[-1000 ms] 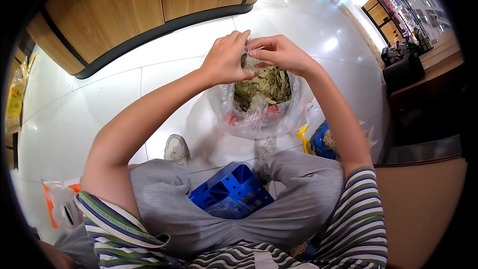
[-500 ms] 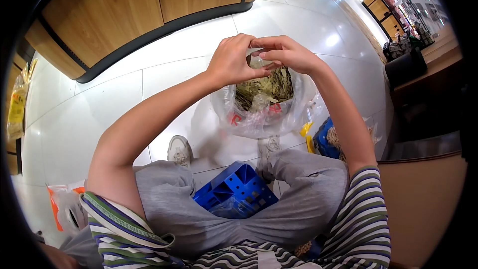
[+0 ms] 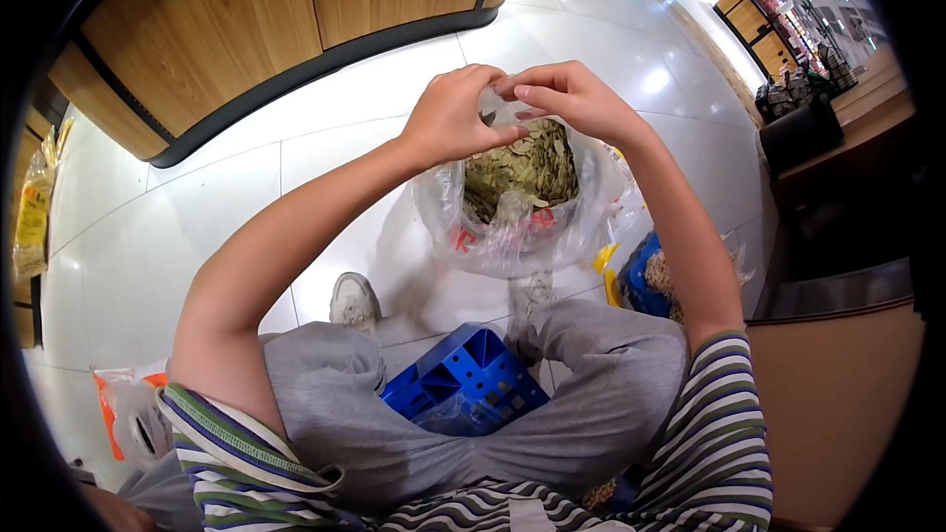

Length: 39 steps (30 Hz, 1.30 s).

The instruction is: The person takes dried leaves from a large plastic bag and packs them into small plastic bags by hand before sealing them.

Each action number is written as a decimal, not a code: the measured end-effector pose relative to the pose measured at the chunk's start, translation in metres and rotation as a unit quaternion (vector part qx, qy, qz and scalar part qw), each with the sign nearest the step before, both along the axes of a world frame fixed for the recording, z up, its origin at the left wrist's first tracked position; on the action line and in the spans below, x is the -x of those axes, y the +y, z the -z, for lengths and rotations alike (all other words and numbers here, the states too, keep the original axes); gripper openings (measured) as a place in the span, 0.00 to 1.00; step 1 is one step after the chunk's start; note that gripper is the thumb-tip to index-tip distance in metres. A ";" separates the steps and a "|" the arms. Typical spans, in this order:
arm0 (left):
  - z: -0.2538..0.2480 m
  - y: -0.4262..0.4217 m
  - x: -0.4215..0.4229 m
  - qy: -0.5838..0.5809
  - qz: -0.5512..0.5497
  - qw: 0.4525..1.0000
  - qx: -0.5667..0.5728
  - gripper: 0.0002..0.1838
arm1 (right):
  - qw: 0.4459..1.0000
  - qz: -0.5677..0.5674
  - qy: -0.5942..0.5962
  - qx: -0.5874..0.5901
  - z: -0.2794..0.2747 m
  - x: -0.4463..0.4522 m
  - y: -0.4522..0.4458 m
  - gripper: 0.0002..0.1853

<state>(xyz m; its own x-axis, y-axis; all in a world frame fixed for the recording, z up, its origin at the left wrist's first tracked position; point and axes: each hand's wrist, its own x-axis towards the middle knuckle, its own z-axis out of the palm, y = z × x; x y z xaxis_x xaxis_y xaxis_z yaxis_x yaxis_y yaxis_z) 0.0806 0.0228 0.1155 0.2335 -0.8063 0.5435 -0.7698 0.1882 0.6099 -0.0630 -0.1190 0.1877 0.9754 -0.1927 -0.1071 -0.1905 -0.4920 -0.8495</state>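
Observation:
A large clear plastic bag [image 3: 507,251] with red print stands on the floor, its mouth wide. Dry greenish-brown leaves [image 3: 537,172] fill it. Above its far side, my left hand [image 3: 458,113] curls its fingers with the thumb reaching right. My right hand [image 3: 567,99] meets it from the right, fingers bent and fingertips close to the left hand's. Translucent film shows between the two hands and seems to be part of the bag; its exact outline is hidden by my fingers.
Between my legs is a blue plastic crate [image 3: 463,384]. A blue-and-yellow package [image 3: 645,276] with pale beige pieces lies at right. Wooden cabinets [image 3: 207,39] stand ahead, a brown box-like surface [image 3: 838,404] at right. An orange-and-clear bag [image 3: 133,414] sits at left.
Both hands have risen slightly and shifted a little to the left. My right thumb has lifted, and more of the leaves shows below the hands.

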 end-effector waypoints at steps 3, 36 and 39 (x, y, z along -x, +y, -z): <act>-0.013 0.003 -0.006 0.085 0.030 0.996 -0.024 0.34 | 0.993 0.034 -0.065 0.092 -0.011 0.001 -0.003 0.16; 0.015 0.090 -0.115 0.100 -0.177 0.979 -0.005 0.43 | 0.966 0.202 0.079 0.137 0.318 -0.005 -0.073 0.38; 0.007 0.074 -0.124 0.183 -0.170 0.968 0.031 0.41 | 0.952 0.273 0.127 0.047 0.322 -0.025 -0.068 0.36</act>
